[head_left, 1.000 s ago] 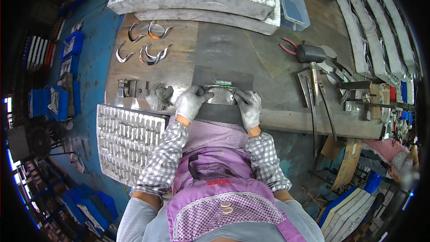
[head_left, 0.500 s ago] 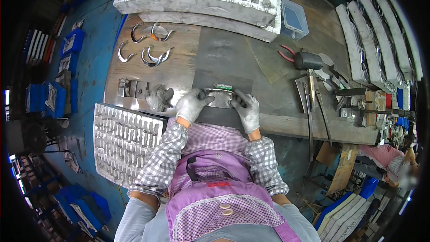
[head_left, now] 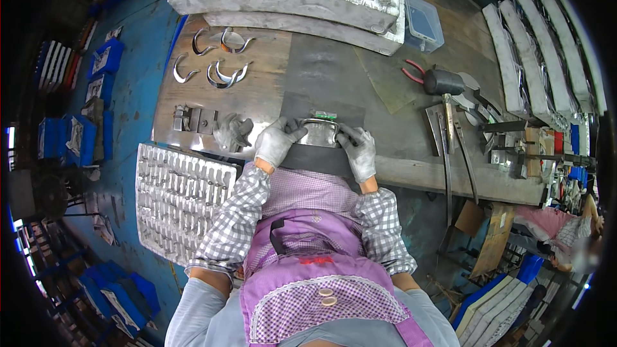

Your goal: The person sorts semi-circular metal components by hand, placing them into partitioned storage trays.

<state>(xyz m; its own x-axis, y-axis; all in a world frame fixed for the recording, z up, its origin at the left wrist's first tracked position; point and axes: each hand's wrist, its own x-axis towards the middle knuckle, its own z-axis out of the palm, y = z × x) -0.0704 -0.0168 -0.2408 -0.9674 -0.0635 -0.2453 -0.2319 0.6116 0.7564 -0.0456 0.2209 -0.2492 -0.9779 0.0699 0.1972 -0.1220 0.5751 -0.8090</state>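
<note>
Standing as a worn workbench [head_left: 263, 99], carrying stacked white foam trays [head_left: 283, 4] along the far side, bearing a clear plastic box [head_left: 423, 20] beside them, holding curved metal pieces [head_left: 184, 80], a metal block [head_left: 206, 121] and a crumpled grey glove [head_left: 227, 133] at left, supporting red-handled pliers [head_left: 412, 76] and a black-headed mallet [head_left: 443, 81] at right.

The left hand [head_left: 275, 144] and right hand [head_left: 360, 156] wear pale grey fabric gloves [head_left: 273, 150] with darker, smudged fingers. Grey-and-white checked cloth sleeve covers [head_left: 236, 222] wrap the forearms; above them are light blue-grey shirt sleeves [head_left: 198, 311]. A purple, finely checked fabric apron [head_left: 305, 234] bears a black strap [head_left: 277, 239], a red marking [head_left: 316, 259], white scalloped trim [head_left: 276, 288] and two pale oval buttons [head_left: 329, 301].
</note>
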